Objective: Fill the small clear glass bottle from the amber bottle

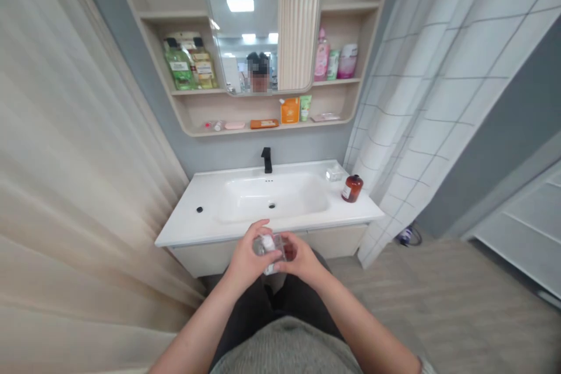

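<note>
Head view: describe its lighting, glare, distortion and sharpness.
Head view: even, soft indoor light with faint shadows; the mirror reflects bright ceiling panels as glare; wide-angle distortion bows the curtains and shelf edges outward; the small clear bottle between the left hand and right hand is slightly soft, its label unreadable; the white sink looks bright but keeps detail.

Small clear container point(272, 252) with white cap sat between both hands, held in front of body, just short of desk point(184, 228) front edge. Looked see-through, boxy, slightly tilted. Reddish tint showed at its right side. Lower part hidden behind fingers point(256, 228); contents unclear.
</note>
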`<state>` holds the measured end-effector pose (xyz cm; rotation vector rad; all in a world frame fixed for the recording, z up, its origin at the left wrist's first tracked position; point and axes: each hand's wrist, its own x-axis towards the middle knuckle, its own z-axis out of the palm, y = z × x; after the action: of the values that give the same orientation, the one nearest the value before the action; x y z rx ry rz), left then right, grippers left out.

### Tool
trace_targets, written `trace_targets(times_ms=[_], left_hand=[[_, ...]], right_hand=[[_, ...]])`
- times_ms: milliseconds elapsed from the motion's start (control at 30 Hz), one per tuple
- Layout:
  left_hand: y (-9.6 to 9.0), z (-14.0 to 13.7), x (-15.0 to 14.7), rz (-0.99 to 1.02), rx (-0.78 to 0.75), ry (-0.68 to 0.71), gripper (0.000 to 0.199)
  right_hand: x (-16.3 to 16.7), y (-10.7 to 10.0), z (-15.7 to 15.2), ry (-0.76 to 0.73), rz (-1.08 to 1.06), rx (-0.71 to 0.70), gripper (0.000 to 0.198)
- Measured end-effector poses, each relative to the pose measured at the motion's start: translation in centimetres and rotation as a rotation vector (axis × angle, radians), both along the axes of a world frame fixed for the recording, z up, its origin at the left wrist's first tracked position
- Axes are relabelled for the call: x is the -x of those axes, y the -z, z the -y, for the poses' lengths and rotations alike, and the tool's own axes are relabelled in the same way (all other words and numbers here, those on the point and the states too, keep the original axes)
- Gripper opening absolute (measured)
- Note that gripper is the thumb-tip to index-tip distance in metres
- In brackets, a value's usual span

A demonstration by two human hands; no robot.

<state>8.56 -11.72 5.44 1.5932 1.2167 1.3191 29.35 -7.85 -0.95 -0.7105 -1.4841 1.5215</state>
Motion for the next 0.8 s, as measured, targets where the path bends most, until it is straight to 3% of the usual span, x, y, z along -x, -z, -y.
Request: trace_targets(times_ms=[133,333,500,633,800], left_hand=[[0.4,0.2,-0.3,0.064,0.009,0.111,0.06],[-0.6,0.2,0.4,0.173,0.054,0.0,0.054],[-2.2,-0.4,1.3,0.139,0.02,0.076,0.05],[-2.6,-1.0,1.6,0.182,0.012,0.052,0.053],[-2.9,-1.1,1.7,0.263,0.023,0.124,0.051]], right_hand=[[0.0,-0.7,0.3,-0.028,-0.023,0.008,0.089],[-0.1,-0.7,0.5,0.015,0.026,0.024,0.09],[0.1,-0.3,0.4,0.036,0.039,0.039,0.09],[0.1,-0.2,0.4,0.055,0.056,0.037,0.09],[0.0,-0.1,0.4,0.053,0.054,0.051,0.089]])
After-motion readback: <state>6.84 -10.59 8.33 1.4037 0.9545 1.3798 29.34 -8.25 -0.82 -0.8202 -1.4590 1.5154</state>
